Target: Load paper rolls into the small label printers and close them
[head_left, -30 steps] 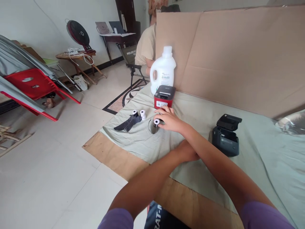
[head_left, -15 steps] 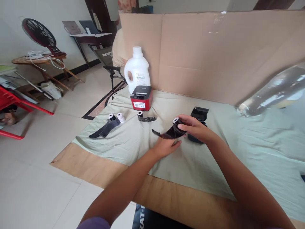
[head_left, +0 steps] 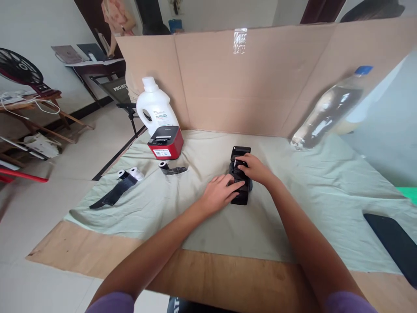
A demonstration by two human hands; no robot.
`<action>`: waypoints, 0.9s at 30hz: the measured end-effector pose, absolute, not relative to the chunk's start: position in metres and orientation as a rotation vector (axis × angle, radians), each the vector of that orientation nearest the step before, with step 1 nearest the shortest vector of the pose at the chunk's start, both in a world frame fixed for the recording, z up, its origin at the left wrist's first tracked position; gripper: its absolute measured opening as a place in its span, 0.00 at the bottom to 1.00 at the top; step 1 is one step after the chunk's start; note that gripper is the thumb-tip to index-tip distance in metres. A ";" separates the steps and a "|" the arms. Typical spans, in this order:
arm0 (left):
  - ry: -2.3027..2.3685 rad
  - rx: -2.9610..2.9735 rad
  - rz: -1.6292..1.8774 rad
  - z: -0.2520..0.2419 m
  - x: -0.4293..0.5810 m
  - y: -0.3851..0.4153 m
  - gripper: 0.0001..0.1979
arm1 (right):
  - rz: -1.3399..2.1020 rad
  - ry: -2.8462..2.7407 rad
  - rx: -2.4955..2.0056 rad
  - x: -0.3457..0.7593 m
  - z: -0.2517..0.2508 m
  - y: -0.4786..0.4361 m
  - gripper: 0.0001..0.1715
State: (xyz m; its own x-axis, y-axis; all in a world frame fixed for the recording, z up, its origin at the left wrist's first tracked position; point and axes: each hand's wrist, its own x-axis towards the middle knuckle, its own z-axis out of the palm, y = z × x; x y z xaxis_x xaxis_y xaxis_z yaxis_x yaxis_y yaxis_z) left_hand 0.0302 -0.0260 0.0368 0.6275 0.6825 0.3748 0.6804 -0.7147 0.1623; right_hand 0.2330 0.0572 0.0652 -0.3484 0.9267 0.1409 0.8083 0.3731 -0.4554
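A small black device (head_left: 240, 198) with its lid (head_left: 241, 150) raised stands on the pale green cloth. My right hand (head_left: 256, 168) pinches a black paper roll (head_left: 236, 163) at the device's opening, below the lid; only the roll's white end shows clearly. From the left, my left hand (head_left: 219, 191) reaches onto the device, its fingers apart and resting on the dark strip or front part. Where strip and device meet is too dark to tell.
A red and black printer (head_left: 167, 143) stands before a white jug (head_left: 158, 106). Further left lie a roll with a black strip (head_left: 176, 170), and two more rolls (head_left: 135, 174). A phone (head_left: 392, 243) is at right, a bottle (head_left: 329, 113) behind, against cardboard (head_left: 241, 87).
The roll in my right hand has gone from above the cloth to the device's opening. My left hand has moved from under the strip onto the device. The camera view has turned right.
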 end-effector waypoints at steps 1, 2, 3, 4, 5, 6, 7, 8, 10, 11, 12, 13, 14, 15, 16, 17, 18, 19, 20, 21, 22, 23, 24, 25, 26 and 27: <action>1.172 2.832 0.669 0.035 0.033 -0.024 0.20 | 0.431 -2.261 -1.512 0.233 0.062 0.059 0.21; 1.159 2.828 0.692 0.033 0.035 -0.022 0.20 | 0.434 -2.259 -1.511 0.232 0.059 0.060 0.21; 1.151 2.818 0.722 0.030 0.036 -0.021 0.19 | 0.436 -2.259 -1.512 0.232 0.056 0.061 0.20; 1.146 2.806 0.751 0.027 0.037 -0.021 0.19 | 0.432 -2.260 -1.516 0.231 0.054 0.062 0.19; 1.142 2.794 0.776 0.024 0.037 -0.021 0.19 | 0.422 -2.262 -1.520 0.231 0.052 0.062 0.18; 1.134 2.784 0.795 0.021 0.037 -0.021 0.19 | 0.405 -2.264 -1.522 0.230 0.050 0.063 0.17; 1.126 2.775 0.808 0.019 0.036 -0.021 0.20 | 0.380 -2.263 -1.522 0.229 0.048 0.063 0.17; 1.120 2.766 0.819 0.017 0.036 -0.022 0.20 | 0.350 -2.260 -1.524 0.228 0.047 0.063 0.16; 1.114 2.747 0.836 0.014 0.035 -0.023 0.21 | 0.292 -2.246 -1.541 0.226 0.045 0.061 0.15; 1.112 2.739 0.841 0.014 0.034 -0.023 0.21 | 0.266 -2.236 -1.557 0.226 0.045 0.061 0.14; 1.108 2.733 0.843 0.013 0.034 -0.023 0.22 | 0.241 -2.216 -1.583 0.225 0.044 0.060 0.13; 1.101 2.732 0.841 0.012 0.033 -0.024 0.23 | 0.219 -2.187 -1.619 0.225 0.044 0.059 0.11; 1.092 2.735 0.834 0.011 0.033 -0.024 0.25 | 0.202 -2.146 -1.661 0.225 0.044 0.058 0.10; 1.081 2.742 0.823 0.010 0.032 -0.023 0.28 | 0.195 -2.091 -1.701 0.225 0.043 0.058 0.09; 1.071 2.753 0.809 0.010 0.031 -0.023 0.31 | 0.197 -2.026 -1.732 0.226 0.043 0.059 0.10; 1.066 2.765 0.797 0.009 0.031 -0.022 0.33 | 0.210 -1.954 -1.745 0.228 0.041 0.061 0.12; 1.066 2.779 0.789 0.007 0.030 -0.021 0.35 | 0.233 -1.876 -1.735 0.229 0.040 0.062 0.14; 1.069 2.794 0.784 0.006 0.030 -0.020 0.35 | 0.261 -1.797 -1.704 0.231 0.038 0.065 0.17; 1.075 2.810 0.784 0.006 0.030 -0.019 0.35 | 0.291 -1.719 -1.664 0.233 0.036 0.068 0.20; 1.081 2.824 0.789 0.005 0.030 -0.018 0.34 | 0.326 -1.646 -1.625 0.235 0.034 0.070 0.24; 1.082 2.838 0.801 0.004 0.031 -0.017 0.33 | 0.369 -1.584 -1.590 0.237 0.033 0.073 0.29; 1.078 2.851 0.816 0.003 0.031 -0.017 0.32 | 0.419 -1.540 -1.561 0.239 0.031 0.075 0.33; 1.068 2.862 0.835 0.003 0.031 -0.016 0.31 | 0.473 -1.521 -1.534 0.241 0.031 0.077 0.36; 1.053 2.872 0.856 0.003 0.031 -0.016 0.30 | 0.523 -1.523 -1.508 0.242 0.030 0.078 0.38; 1.036 2.881 0.878 0.003 0.031 -0.016 0.30 | 0.564 -1.537 -1.480 0.243 0.031 0.078 0.37; 1.018 2.888 0.896 0.004 0.031 -0.017 0.29 | 0.594 -1.560 -1.448 0.245 0.032 0.078 0.35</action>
State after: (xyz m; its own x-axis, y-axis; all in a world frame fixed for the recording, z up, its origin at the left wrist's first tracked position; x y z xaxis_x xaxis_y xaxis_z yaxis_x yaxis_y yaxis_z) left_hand 0.0312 -0.0167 0.0039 0.6391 0.5633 0.5237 0.5908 -0.7955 0.1347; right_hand 0.2446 0.0776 0.0319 0.0893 0.9543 0.2853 0.5225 0.1990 -0.8291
